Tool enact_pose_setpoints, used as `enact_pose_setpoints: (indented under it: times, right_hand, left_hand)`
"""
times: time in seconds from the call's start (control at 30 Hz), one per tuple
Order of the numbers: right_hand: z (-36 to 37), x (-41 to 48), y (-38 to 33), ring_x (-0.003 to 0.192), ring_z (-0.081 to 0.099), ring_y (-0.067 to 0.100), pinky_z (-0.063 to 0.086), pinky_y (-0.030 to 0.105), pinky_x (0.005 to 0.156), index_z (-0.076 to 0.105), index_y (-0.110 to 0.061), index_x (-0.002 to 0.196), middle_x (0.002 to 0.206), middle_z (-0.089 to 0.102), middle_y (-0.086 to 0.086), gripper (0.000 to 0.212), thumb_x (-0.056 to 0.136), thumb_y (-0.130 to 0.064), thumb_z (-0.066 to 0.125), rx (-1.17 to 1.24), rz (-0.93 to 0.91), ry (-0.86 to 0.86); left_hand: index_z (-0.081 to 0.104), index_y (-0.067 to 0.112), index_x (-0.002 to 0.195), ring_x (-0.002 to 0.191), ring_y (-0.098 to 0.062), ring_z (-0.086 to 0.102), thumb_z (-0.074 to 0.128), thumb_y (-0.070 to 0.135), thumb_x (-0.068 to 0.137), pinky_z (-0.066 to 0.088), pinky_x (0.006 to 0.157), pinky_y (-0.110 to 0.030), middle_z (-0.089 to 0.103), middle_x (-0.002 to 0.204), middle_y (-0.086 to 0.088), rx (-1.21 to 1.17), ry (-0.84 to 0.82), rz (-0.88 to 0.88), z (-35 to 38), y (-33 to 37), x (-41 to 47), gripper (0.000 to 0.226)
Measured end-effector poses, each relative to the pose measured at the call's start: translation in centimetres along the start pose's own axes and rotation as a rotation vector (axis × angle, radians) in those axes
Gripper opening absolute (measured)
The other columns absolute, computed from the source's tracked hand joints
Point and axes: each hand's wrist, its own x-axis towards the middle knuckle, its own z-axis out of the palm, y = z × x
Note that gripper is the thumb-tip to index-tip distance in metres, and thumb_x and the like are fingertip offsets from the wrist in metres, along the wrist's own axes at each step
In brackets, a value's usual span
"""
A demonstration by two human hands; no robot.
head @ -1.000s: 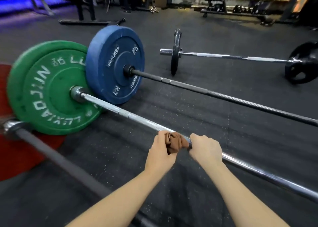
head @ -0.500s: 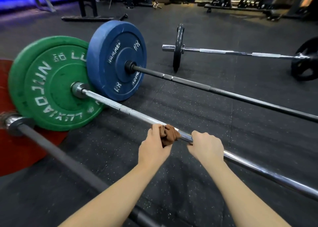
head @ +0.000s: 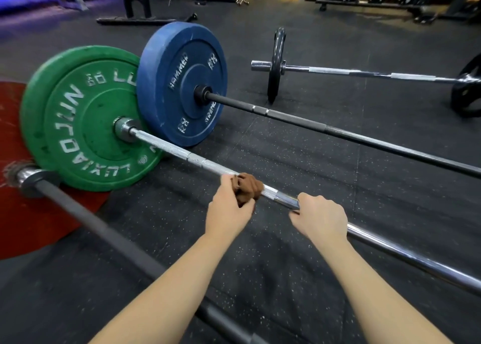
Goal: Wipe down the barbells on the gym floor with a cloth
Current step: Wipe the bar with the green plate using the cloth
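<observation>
The left hand (head: 229, 210) is clamped around a bunched brown cloth (head: 247, 188), pressing it on the chrome steel barbell shaft (head: 182, 153) lying on the black rubber gym floor (head: 325, 161). The right hand (head: 321, 220) is closed on the shaft just beside the cloth, opposite the green bumper plate (head: 78, 119).

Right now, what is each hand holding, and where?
Left hand clamps the brown cloth around the chrome barbell shaft's knurled section; right hand grips the bare shaft beside it.
</observation>
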Motion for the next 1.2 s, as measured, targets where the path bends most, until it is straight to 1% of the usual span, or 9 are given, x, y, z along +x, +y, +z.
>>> enact_pose_setpoints:
  times: [0.17, 0.27, 0.4, 0.63, 0.73, 0.87, 1.0, 1.1, 1.2]
  right_hand:
    - [-0.1, -0.1, -0.1, 0.061, 0.051, 0.026, 0.04, 0.031, 0.06, 0.051, -0.021, 0.091, 0.066, 0.047, -0.005, 0.024, 0.093, -0.045, 0.054, -0.001, 0.006, 0.0]
    - [-0.1, -0.1, -0.1, 0.062, 0.052, 0.027, 0.04, 0.031, 0.059, 0.053, -0.021, 0.091, 0.066, 0.048, -0.005, 0.023, 0.093, -0.044, 0.053, -0.004, 0.004, 0.004]
    - [-0.2, -0.1, -0.1, 0.064, 0.055, 0.026, 0.041, 0.031, 0.059, 0.053, -0.021, 0.091, 0.067, 0.05, -0.005, 0.021, 0.092, -0.043, 0.052, 0.005, 0.009, 0.003]
    - [-0.7, -0.4, -0.2, 0.063, 0.056, 0.025, 0.042, 0.03, 0.059, 0.053, -0.022, 0.091, 0.068, 0.051, -0.005, 0.022, 0.093, -0.043, 0.052, 0.006, 0.02, -0.005]
    - [-0.7, -0.3, -0.2, 0.059, 0.054, 0.02, 0.04, 0.029, 0.056, 0.053, -0.023, 0.091, 0.068, 0.054, -0.006, 0.02, 0.094, -0.042, 0.051, -0.01, 0.028, -0.014]
    - [-0.8, 0.0, -0.3, 0.064, 0.051, 0.019, 0.04, 0.03, 0.059, 0.053, -0.024, 0.096, 0.073, 0.053, -0.007, 0.018, 0.095, -0.041, 0.049, 0.01, 0.038, -0.086]
    - [-1.8, 0.8, -0.5, 0.079, 0.056, 0.023, 0.043, 0.031, 0.065, 0.055, -0.024, 0.101, 0.081, 0.052, -0.007, 0.023, 0.095, -0.045, 0.047, 0.029, 0.042, -0.228]
    - [-2.2, 1.4, -0.5, 0.086, 0.058, 0.025, 0.045, 0.032, 0.071, 0.054, -0.024, 0.101, 0.088, 0.054, -0.004, 0.024, 0.095, -0.047, 0.047, 0.03, 0.044, -0.289]
    - [-2.7, 1.6, -0.7, 0.092, 0.059, 0.026, 0.047, 0.033, 0.075, 0.053, -0.023, 0.11, 0.097, 0.057, -0.001, 0.029, 0.096, -0.049, 0.048, -0.012, 0.025, -0.367]
  left_hand:
    - [0.037, 0.037, 0.106, 0.093, -0.021, 0.063, 0.066, 0.027, 0.088, 0.053, 0.083, -0.043, 0.06, 0.097, 0.016, -0.018, -0.017, 0.044, 0.7, 0.1, -0.2, 0.035]
    - [0.036, 0.038, 0.107, 0.089, -0.019, 0.059, 0.067, 0.024, 0.091, 0.05, 0.082, -0.039, 0.053, 0.09, 0.02, -0.049, 0.076, -0.039, -0.6, -0.5, 1.0, 0.038]
    - [0.037, 0.034, 0.108, 0.094, -0.021, 0.064, 0.067, 0.021, 0.094, 0.053, 0.088, -0.044, 0.06, 0.099, 0.012, -0.138, 0.205, -0.177, -2.1, -1.1, 2.3, 0.035]
    - [0.035, 0.044, 0.108, 0.093, -0.016, 0.062, 0.068, 0.026, 0.091, 0.053, 0.086, -0.04, 0.057, 0.096, 0.021, -0.01, 0.018, -0.007, -0.9, -0.7, 1.1, 0.042]
    - [0.039, 0.041, 0.112, 0.095, -0.016, 0.064, 0.069, 0.027, 0.091, 0.055, 0.086, -0.042, 0.062, 0.1, 0.017, -0.018, 0.03, -0.021, -1.4, -0.7, 1.3, 0.04]
    - [0.04, 0.034, 0.117, 0.098, -0.021, 0.063, 0.069, 0.031, 0.092, 0.05, 0.083, -0.037, 0.064, 0.106, 0.007, -0.06, 0.04, -0.107, -2.9, -0.9, 2.9, 0.039]
    - [0.047, 0.029, 0.133, 0.112, -0.021, 0.061, 0.075, 0.035, 0.086, 0.05, 0.102, -0.043, 0.064, 0.126, 0.001, -0.135, -0.119, -0.206, -5.9, -1.1, 6.3, 0.055]
    - [0.045, 0.03, 0.136, 0.108, -0.019, 0.06, 0.072, 0.039, 0.087, 0.048, 0.098, -0.036, 0.063, 0.121, 0.003, -0.125, -0.076, -0.19, -5.8, -1.5, 6.0, 0.057]
    - [0.037, 0.032, 0.135, 0.108, -0.028, 0.064, 0.069, 0.037, 0.089, 0.05, 0.093, -0.038, 0.066, 0.116, 0.0, -0.047, 0.027, -0.121, -3.8, -2.1, 3.9, 0.056]
